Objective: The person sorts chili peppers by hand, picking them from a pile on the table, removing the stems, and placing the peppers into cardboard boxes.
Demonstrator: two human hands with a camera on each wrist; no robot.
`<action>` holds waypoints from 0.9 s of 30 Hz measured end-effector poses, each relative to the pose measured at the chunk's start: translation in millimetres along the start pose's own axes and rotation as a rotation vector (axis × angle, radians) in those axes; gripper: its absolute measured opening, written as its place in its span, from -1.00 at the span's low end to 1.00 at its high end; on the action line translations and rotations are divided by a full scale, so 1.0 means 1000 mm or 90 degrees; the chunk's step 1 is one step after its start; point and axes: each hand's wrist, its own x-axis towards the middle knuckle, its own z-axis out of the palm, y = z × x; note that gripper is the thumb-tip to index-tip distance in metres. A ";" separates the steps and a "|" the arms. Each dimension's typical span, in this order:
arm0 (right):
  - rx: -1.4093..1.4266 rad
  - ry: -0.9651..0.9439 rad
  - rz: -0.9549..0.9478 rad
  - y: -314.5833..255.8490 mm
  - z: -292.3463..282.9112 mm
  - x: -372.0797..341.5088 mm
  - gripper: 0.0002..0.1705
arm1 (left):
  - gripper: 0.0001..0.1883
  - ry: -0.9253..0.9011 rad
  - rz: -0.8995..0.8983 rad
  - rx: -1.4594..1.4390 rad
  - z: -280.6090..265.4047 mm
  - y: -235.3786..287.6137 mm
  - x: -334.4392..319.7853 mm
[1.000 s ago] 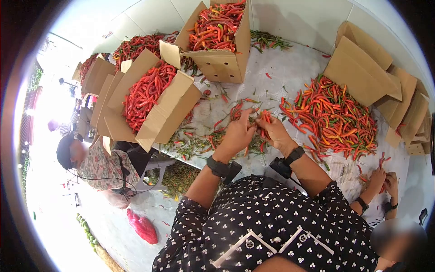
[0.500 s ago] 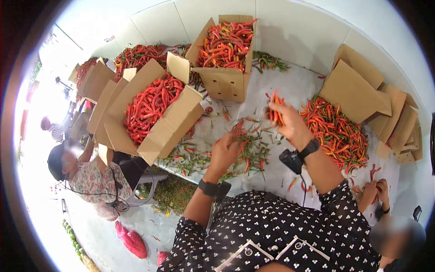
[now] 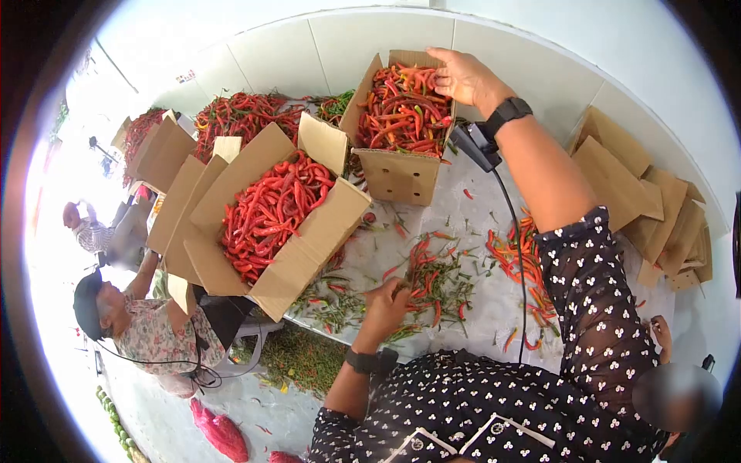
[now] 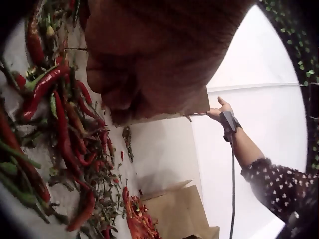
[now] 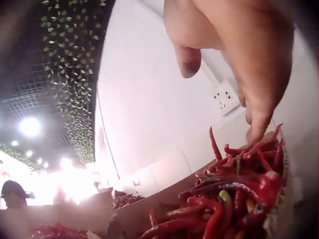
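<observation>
One arm (image 3: 540,170) outstretched — right hand (image 3: 467,78) over boxed chilies (image 3: 401,112)

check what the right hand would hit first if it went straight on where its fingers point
The right hand would probably meet the chillies heaped in the cardboard box first, though any gap is hard to judge.

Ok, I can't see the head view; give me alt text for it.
A person's open right hand is at the edge of a cardboard box full of mostly red chillies; the left hand is beside loose chillies and stems. Another chilli-filled box is at picture left, a chilli pile at right.
</observation>
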 end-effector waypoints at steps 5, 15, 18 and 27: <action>0.043 -0.111 -0.233 0.030 -0.044 -0.046 -0.76 | -0.84 -0.029 -0.090 -0.002 -0.011 -0.008 -0.007; -0.499 -0.100 -0.142 0.227 -0.135 -0.143 -0.74 | -0.88 0.083 -0.075 0.170 -0.026 -0.018 -0.027; -0.617 -0.158 -0.140 0.247 -0.124 -0.152 -0.77 | -0.88 0.117 -0.084 0.303 -0.038 -0.017 -0.036; -0.858 -0.201 -0.262 0.270 -0.110 -0.150 -0.72 | -0.82 0.178 -0.135 0.355 -0.050 -0.018 -0.059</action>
